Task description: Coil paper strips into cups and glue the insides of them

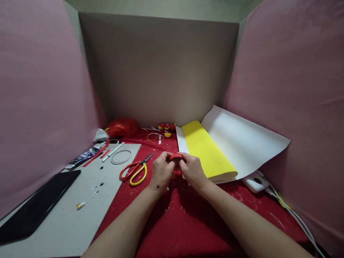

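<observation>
Both hands meet over the red cloth [172,222], pinching a small red ridged piece [176,157] between them. It is rounded and looks like corrugated paper; its underside is hidden by fingers. My left hand [162,168] is closed on its left edge, and my right hand [192,168] is closed on its right edge. Left of my left hand lie scissors [137,168] with one red and one yellow handle, blades apart. Just right of my right hand is a folded yellow corrugated sheet [209,150].
A large white sheet [242,143] curls at the right beside a white power strip [255,181]. Small red-and-yellow pieces [167,126] stand at the back near a red plastic bag [123,127]. A grey board [102,211] carries a glue tube [84,156] and a black tray [40,204].
</observation>
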Demonstrator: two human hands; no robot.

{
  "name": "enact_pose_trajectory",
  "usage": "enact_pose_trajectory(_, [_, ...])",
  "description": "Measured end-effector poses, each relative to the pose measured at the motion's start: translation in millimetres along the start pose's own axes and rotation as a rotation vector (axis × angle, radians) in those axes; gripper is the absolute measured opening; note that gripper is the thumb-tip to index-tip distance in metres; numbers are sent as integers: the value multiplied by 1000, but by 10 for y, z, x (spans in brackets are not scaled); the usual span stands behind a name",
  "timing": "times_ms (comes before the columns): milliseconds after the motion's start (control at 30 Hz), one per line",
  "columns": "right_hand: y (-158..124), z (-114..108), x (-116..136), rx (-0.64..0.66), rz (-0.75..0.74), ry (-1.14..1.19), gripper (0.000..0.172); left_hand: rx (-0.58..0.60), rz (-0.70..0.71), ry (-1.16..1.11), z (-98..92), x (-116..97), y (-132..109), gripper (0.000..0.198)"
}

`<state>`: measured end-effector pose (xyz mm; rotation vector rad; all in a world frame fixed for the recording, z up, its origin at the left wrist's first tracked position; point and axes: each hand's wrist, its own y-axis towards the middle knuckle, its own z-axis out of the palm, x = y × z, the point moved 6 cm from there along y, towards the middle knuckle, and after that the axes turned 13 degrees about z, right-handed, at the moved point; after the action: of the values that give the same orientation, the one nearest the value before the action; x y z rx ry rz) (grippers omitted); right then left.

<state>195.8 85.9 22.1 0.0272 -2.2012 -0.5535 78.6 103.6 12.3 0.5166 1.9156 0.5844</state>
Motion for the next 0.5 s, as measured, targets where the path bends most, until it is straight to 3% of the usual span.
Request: enact_pose_trajectory(500, [2,-22,17,-23,-43,-34,33,-15,18,14,-21,-14,11,9])
